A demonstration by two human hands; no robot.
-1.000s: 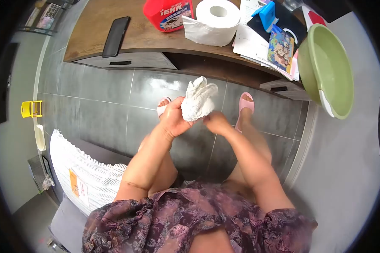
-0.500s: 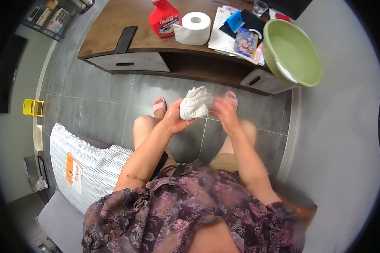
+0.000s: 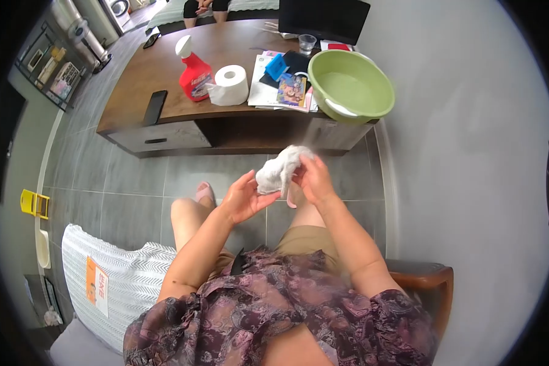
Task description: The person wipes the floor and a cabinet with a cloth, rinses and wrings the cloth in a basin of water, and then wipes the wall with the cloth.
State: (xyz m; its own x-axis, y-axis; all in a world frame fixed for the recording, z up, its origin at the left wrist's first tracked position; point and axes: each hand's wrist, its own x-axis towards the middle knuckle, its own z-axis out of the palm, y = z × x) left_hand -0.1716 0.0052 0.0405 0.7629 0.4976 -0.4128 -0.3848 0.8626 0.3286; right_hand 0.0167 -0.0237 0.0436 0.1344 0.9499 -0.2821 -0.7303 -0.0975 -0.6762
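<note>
A crumpled white cloth (image 3: 277,172) is held between my two hands, above my lap and in front of the table. My left hand (image 3: 244,198) cradles its lower left side, thumb above and fingers below, in a loose hold. The cloth's right end is pinched by my right hand (image 3: 315,181), whose fingers curl round it. Part of the cloth hangs down between the hands.
Ahead is a brown table (image 3: 128,73) bearing a red spray bottle (image 3: 195,78), a toilet roll (image 3: 230,86), a phone (image 3: 155,108), papers, a glass (image 3: 307,43), a monitor (image 3: 323,19) and a green basin (image 3: 354,85). Another person's legs (image 3: 205,9) show beyond. A striped cushion (image 3: 119,262) lies left.
My right hand, blurred beside the cloth before, now grips its right end. The cloth has stretched out sideways, and my left hand's hold has loosened. The view has tilted up, showing more beyond the table.
</note>
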